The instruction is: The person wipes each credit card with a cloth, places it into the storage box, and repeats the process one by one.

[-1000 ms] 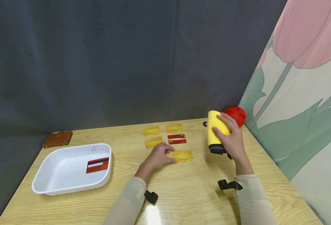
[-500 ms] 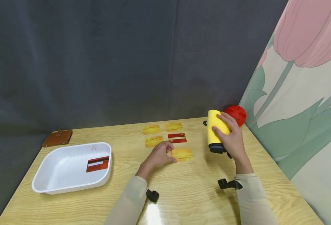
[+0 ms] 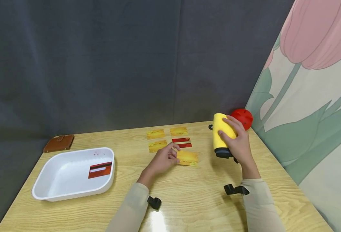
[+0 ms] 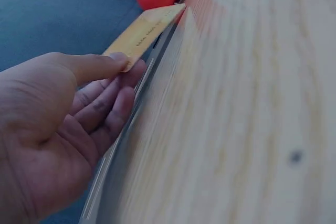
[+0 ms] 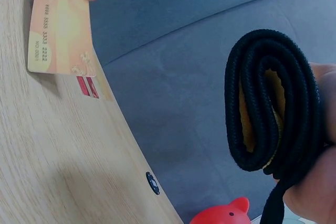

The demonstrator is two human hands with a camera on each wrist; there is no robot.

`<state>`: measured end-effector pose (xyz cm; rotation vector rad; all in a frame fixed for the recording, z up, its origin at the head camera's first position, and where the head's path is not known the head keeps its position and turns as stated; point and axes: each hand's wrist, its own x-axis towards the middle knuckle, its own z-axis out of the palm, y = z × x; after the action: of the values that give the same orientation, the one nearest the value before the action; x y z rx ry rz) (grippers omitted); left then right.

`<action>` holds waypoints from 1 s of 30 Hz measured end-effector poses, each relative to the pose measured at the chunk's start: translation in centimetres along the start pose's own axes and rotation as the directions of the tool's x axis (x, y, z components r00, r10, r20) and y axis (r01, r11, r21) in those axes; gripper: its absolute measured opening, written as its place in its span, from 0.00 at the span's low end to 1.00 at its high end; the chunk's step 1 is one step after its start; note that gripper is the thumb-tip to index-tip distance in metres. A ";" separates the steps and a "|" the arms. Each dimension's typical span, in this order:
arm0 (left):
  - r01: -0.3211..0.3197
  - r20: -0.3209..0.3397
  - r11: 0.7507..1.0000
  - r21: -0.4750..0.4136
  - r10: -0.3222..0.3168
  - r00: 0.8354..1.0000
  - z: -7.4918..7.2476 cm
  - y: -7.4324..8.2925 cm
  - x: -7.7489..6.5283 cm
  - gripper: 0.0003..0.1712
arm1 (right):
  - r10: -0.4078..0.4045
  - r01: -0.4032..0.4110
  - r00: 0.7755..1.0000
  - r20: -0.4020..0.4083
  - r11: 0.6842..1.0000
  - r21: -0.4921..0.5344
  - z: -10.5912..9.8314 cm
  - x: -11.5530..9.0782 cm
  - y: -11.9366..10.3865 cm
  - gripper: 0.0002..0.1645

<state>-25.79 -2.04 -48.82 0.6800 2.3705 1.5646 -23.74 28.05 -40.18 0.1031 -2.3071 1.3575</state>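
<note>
My left hand (image 3: 163, 160) pinches the near edge of a gold bank card (image 3: 188, 158) between thumb and fingers. Its lifted edge shows in the left wrist view, where the thumb lies on top of the card (image 4: 144, 34). My right hand (image 3: 240, 146) grips a rolled yellow cloth with black trim (image 3: 221, 135) above the table. From the right wrist, the roll's black-edged end (image 5: 268, 103) shows its coiled layers and a dark strap below. Behind the left hand lie several flat cards, among them a red striped card (image 3: 182, 142) and a gold card (image 3: 157, 146).
A white tray (image 3: 71, 194) at left holds a red card (image 3: 100, 170) with a black stripe. A brown wallet (image 3: 58, 143) lies behind it. At the back right are a red piggy bank (image 3: 242, 118) and a small black-and-white disc (image 3: 210, 127).
My left fingers have closed on the gold card's near-left edge and raised it slightly from the table. My right hand with the yellow roll stays in place.
</note>
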 end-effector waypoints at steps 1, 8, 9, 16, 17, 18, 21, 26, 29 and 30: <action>-0.010 -0.002 1.000 -0.028 0.010 1.000 -0.1 0.0 0.0 0.20 | 0.001 -0.001 1.000 0.001 1.000 -0.001 0.0 0.0 0.0 0.30; -0.059 -0.083 0.994 -0.095 0.051 0.995 -1.1 0.6 -0.5 0.15 | 0.010 -0.010 1.000 0.003 1.000 0.001 0.3 0.2 0.0 0.30; -0.058 -0.097 0.994 -0.097 0.049 0.994 -1.3 0.7 -0.6 0.14 | 0.010 -0.010 1.000 0.006 1.000 -0.001 0.3 0.2 0.0 0.30; -0.058 -0.179 0.991 -0.117 0.036 0.983 -3.0 1.9 -2.3 0.13 | -0.013 0.013 1.000 0.025 1.000 -0.009 0.5 0.3 0.2 0.31; -0.057 -0.187 0.992 -0.117 0.035 0.982 -3.3 2.1 -2.5 0.13 | -0.017 0.017 0.999 0.028 1.000 0.001 0.5 0.3 0.2 0.31; -0.051 -0.194 0.992 -0.115 0.028 0.981 -3.5 2.3 -2.7 0.13 | -0.021 0.021 0.999 0.031 1.000 0.009 0.6 0.3 0.1 0.31; -0.046 -0.216 0.992 -0.115 0.020 0.976 -4.3 2.8 -3.6 0.14 | -0.036 0.034 0.998 0.042 0.999 0.032 0.9 0.1 -0.3 0.30; -0.016 -0.275 0.992 -0.123 -0.018 0.961 -5.4 3.2 -5.2 0.14 | -0.069 0.067 0.995 0.072 0.997 0.033 1.6 -0.1 -0.9 0.31; -0.004 -0.309 0.992 -0.126 -0.036 0.950 -6.0 3.3 -6.1 0.15 | -0.092 0.088 0.992 0.090 0.995 0.038 1.9 -0.3 -1.4 0.31; -0.001 -0.318 0.992 -0.128 -0.040 0.947 -6.2 3.3 -6.4 0.15 | -0.100 0.097 0.990 0.094 0.994 0.042 2.0 -0.4 -1.6 0.31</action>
<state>-22.05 -9.09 -43.69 0.3978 2.4567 1.9248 -23.67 25.48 -39.89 0.2964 -2.3225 1.3730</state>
